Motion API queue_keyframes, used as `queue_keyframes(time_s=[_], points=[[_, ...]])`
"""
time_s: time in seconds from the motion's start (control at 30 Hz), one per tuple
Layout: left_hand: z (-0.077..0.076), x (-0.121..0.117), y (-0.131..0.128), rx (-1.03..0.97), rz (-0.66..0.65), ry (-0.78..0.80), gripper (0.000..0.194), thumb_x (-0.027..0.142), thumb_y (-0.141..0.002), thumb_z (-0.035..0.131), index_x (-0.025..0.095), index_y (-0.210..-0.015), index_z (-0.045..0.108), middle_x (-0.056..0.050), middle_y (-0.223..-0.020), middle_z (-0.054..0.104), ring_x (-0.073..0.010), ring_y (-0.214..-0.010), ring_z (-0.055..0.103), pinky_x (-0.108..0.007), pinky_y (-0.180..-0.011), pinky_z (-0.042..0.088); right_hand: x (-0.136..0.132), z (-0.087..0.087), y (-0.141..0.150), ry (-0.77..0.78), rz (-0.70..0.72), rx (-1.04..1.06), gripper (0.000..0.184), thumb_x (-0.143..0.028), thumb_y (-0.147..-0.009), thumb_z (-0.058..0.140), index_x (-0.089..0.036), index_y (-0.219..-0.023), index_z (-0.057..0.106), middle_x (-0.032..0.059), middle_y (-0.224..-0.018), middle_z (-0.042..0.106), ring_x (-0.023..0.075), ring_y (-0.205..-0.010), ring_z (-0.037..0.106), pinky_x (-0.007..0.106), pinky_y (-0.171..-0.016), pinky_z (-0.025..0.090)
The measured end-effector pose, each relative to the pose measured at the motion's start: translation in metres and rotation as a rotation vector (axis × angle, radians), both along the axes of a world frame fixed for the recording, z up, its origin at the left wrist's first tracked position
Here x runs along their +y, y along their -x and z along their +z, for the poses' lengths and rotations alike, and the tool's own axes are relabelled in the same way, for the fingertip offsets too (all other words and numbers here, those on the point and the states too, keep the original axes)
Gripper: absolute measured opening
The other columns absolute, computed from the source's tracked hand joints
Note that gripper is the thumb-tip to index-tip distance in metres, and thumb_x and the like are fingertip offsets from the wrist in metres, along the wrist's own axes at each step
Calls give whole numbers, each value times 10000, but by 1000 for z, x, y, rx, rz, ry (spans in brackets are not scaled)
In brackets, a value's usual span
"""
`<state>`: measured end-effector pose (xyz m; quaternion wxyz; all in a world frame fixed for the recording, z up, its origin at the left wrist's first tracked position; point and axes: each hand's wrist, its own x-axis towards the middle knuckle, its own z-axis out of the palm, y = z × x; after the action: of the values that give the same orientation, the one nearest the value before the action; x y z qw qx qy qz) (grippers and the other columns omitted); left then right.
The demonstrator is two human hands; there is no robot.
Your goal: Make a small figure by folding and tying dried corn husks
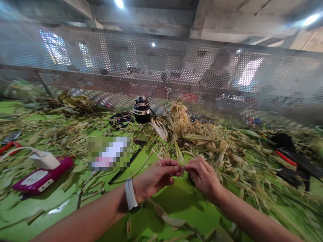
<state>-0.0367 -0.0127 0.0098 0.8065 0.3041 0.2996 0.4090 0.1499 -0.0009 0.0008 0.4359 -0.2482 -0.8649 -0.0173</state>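
My left hand point(156, 176) and my right hand point(203, 176) meet above the green table point(181, 198), fingertips pinched together on a narrow strip of dried corn husk point(179, 156) that sticks up between them. A white watch band point(130, 195) wraps my left wrist. Both hands are closed on the husk strip. Behind them lies a heap of dried husks point(191, 129).
A black jar point(141, 109) stands at the back by a perforated metal screen point(176, 74). A magenta device with a white charger point(41, 173) lies at left, red-handled pliers point(8, 146) at far left, dark tools point(292, 161) at right. Husk scraps cover the table.
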Motion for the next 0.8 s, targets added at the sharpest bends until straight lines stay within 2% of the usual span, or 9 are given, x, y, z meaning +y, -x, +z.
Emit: queue_keyframes(time_s=[0.13, 0.27, 0.37, 0.47, 0.63, 0.8], points=[[-3, -3, -3, 38, 82, -74, 231, 218, -580, 820, 131, -717, 656, 4, -675, 616, -82, -647, 578, -145, -459, 365, -5, -2, 7, 120, -78, 44, 52, -183, -910, 471, -209, -920, 515, 53, -815, 580, 159, -750, 581, 266, -655, 494], [-4, -7, -5, 97, 131, -124, 199, 238, -618, 790, 133, -725, 660, -10, -701, 634, -110, -680, 595, -171, -490, 404, -8, -5, 10, 271, -94, 76, 33, -190, -911, 451, -206, -921, 478, 45, -814, 573, 150, -724, 575, 255, -645, 482], [-4, -9, -7, 117, 131, -143, 197, 242, -625, 786, 138, -743, 667, -16, -727, 650, -114, -695, 601, -177, -514, 419, -9, -8, 11, 380, -86, 141, 167, -183, -905, 454, -204, -1069, 428, 18, -791, 566, 124, -648, 563, 229, -597, 471], [-5, -10, -9, 174, 137, -198, 239, 272, -604, 802, 139, -755, 673, -11, -706, 650, -110, -668, 594, -180, -518, 424, -9, -9, 12, 418, -43, 188, 299, -159, -890, 451, -216, -1175, 384, -11, -767, 533, 102, -594, 531, 209, -563, 453], [-4, -8, -10, 301, 142, -292, 301, 373, -599, 788, 135, -740, 669, -14, -668, 641, -134, -641, 591, -209, -497, 440, -10, -6, 14, 500, 20, 272, 257, -146, -875, 450, -232, -1116, 434, -38, -713, 496, 90, -579, 504, 184, -533, 431], [-4, -4, -10, 347, 189, -313, 332, 393, -561, 800, 139, -737, 679, -4, -667, 639, -134, -640, 582, -209, -487, 440, -11, -6, 15, 589, 31, 342, 201, -170, -875, 462, -228, -1067, 454, -27, -748, 506, 91, -625, 523, 185, -564, 445]])
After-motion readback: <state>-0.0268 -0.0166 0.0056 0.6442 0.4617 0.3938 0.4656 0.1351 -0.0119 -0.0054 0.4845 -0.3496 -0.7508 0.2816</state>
